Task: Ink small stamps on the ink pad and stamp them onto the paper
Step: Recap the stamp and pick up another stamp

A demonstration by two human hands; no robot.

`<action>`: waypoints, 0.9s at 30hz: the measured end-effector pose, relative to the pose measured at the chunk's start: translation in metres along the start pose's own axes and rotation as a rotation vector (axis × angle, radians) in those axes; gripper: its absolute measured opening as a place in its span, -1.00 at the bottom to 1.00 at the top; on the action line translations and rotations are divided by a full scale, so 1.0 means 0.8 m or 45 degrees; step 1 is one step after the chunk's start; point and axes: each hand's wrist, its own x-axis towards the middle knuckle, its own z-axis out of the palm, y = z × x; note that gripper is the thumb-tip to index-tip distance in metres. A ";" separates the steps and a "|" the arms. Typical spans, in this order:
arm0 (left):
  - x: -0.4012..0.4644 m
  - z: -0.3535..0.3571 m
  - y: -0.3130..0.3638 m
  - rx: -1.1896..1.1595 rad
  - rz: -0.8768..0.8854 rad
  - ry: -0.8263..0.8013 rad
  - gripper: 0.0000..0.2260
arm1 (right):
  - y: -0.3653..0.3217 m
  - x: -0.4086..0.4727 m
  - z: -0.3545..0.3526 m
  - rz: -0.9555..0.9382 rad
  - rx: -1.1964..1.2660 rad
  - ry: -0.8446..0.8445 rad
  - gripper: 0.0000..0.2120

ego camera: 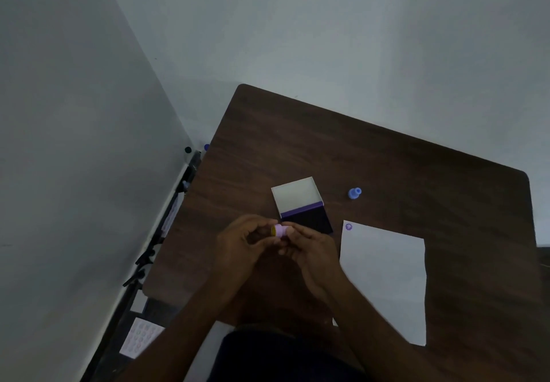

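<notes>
Lilac cylindrical stamp (280, 230) pinched between left hand (242, 243) and right hand (311, 249) above woodgrain table (387, 167).

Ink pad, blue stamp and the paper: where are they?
ink pad (309, 221), head view, dark inked surface
blue stamp (354, 194), head view, its body
paper (384, 277), head view, blank middle

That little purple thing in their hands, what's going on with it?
It's a small purple stamp, held between the left hand and right hand above the table. The open ink pad lies just behind it. The paper to the right already has one purple print in its corner. A blue stamp stands untouched farther back.
</notes>
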 end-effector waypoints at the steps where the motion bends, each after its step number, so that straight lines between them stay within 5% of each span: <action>1: 0.003 0.001 0.003 0.040 0.047 -0.013 -0.78 | 0.002 0.002 -0.005 -0.054 0.006 0.016 -0.89; 6: 0.035 0.051 0.023 0.219 -0.127 -0.381 -0.77 | -0.016 0.007 -0.039 -0.104 -0.129 0.247 -0.85; 10: 0.046 0.089 0.025 0.259 -0.124 -0.305 -0.70 | -0.035 0.008 -0.078 -0.198 -0.292 0.457 -0.79; 17: 0.088 0.168 0.041 0.492 -0.153 -0.460 -0.67 | -0.060 0.025 -0.146 -0.377 -0.655 0.599 -0.93; 27: 0.141 0.219 0.055 0.606 -0.073 -0.368 -0.70 | -0.087 0.103 -0.204 -0.208 -1.035 0.730 -0.92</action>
